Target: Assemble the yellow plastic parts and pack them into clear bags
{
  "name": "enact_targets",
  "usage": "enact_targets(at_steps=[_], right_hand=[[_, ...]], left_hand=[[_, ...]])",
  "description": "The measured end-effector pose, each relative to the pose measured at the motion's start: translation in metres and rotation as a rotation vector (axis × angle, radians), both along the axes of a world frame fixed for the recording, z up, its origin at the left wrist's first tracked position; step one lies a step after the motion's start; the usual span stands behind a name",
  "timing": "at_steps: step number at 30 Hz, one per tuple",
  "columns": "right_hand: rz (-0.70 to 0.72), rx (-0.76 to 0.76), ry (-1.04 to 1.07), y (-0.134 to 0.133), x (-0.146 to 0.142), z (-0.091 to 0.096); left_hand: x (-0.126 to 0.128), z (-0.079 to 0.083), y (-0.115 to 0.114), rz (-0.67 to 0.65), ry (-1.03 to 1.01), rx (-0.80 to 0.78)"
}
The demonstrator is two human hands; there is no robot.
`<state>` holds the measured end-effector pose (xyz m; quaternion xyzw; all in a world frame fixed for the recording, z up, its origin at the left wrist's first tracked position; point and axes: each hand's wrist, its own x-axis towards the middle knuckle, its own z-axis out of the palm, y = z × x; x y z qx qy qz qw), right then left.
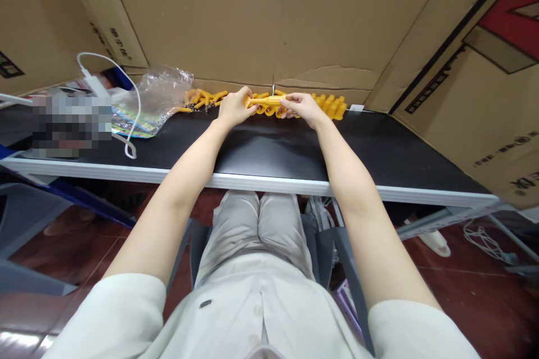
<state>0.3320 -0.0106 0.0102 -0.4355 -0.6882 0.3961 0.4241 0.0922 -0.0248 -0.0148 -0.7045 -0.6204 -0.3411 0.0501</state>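
A slim yellow plastic piece (268,100) is held level between my two hands, just above the far part of the black table. My left hand (234,107) has its fingers closed on the left end of it. At the other end, my right hand (304,108) pinches it between thumb and fingers. Round yellow parts (269,111) lie just behind and below it, partly covered by my hands. To the left are several yellow pieces (205,97) with small dark metal chains or screws, too small to tell. A row of yellow tube-like pieces (333,106) stands beside my right hand.
Cardboard walls (236,17) enclose the back and sides of the black tabletop (269,151). On the left lie a clear plastic bag (162,92), a white cable (138,101) and a blurred-out object (71,123). A pale metal rail (273,183) edges the table's front.
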Motion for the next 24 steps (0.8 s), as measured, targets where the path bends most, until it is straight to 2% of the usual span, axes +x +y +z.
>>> enact_targets(at_steps=[12,16,19,24], right_hand=[[-0.143,-0.123,-0.070,0.001,-0.012,-0.002],[-0.033,-0.201,-0.048,-0.003,-0.003,0.003],[0.051,-0.177,0.027,-0.005,0.002,0.004],[0.046,-0.126,0.060,-0.004,0.000,0.004]], left_hand=[[0.004,0.002,-0.002,-0.038,0.006,-0.005],[0.003,0.003,-0.003,-0.044,-0.005,-0.003],[0.003,0.002,-0.003,-0.049,-0.016,0.016],[0.005,0.004,-0.007,-0.032,-0.009,0.004]])
